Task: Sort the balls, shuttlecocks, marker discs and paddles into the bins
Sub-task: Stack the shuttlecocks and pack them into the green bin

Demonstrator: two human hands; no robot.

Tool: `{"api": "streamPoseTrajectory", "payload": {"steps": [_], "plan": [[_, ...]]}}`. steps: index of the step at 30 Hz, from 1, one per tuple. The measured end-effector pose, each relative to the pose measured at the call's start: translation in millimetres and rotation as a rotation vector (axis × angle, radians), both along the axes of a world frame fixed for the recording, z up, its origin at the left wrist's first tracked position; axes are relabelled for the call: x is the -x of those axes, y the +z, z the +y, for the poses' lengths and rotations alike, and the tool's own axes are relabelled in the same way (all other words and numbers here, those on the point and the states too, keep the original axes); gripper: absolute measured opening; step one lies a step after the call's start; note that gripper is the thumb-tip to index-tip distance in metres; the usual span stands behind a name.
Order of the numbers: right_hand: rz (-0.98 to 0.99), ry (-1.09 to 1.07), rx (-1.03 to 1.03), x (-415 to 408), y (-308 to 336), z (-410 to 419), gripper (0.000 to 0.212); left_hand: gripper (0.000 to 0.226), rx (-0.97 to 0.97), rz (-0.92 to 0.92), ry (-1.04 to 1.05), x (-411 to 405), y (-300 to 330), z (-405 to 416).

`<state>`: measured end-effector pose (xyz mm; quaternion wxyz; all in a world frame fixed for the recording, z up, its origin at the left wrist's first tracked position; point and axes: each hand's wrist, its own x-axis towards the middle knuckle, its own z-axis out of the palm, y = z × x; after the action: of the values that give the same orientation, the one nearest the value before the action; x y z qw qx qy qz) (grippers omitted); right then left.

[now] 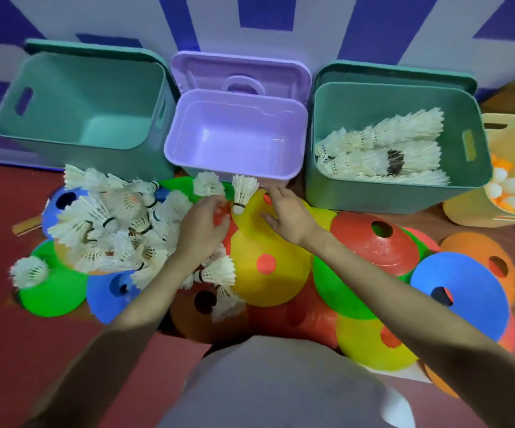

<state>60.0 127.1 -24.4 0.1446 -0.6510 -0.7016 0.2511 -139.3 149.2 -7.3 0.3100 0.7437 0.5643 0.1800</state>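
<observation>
Bins (404,193) number four; left hand (202,225) and right hand (287,216) fingers loose, gripping nothing.

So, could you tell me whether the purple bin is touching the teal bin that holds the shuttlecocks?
Cannot tell. In the head view the purple bin and the teal bin stand side by side with rims close, but shadow hides any contact or gap.
</observation>
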Motion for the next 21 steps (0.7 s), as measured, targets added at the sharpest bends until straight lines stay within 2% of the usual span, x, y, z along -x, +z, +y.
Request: {"api": "streamPoseTrajectory", "payload": {"steps": [6, 10, 14, 17, 21], "plan": [[-0.035, -0.075, 0.03, 15, -14, 27, 0.068, 0.016, 0.029, 0.162, -0.018, -20, -22, 14], [-0.041, -0.111, 0.03, 18, -16, 40, 0.062, 0.024, -0.007, 0.328, -0.016, -24, -29, 25], [-0.056, -0.127, 0.014, 15, -16, 46, 0.06, 0.03, 0.02, 0.38, -0.039, -28, -34, 30], [-0.054, -0.097, 0.007, 12, -16, 46, 0.057, 0.032, 0.057, 0.364, -0.023, -32, -35, 32], [-0.031, -0.081, -0.03, 5, -13, 44, 0.054, 0.026, 0.12, 0.199, 0.039, -32, -30, 33]]}}
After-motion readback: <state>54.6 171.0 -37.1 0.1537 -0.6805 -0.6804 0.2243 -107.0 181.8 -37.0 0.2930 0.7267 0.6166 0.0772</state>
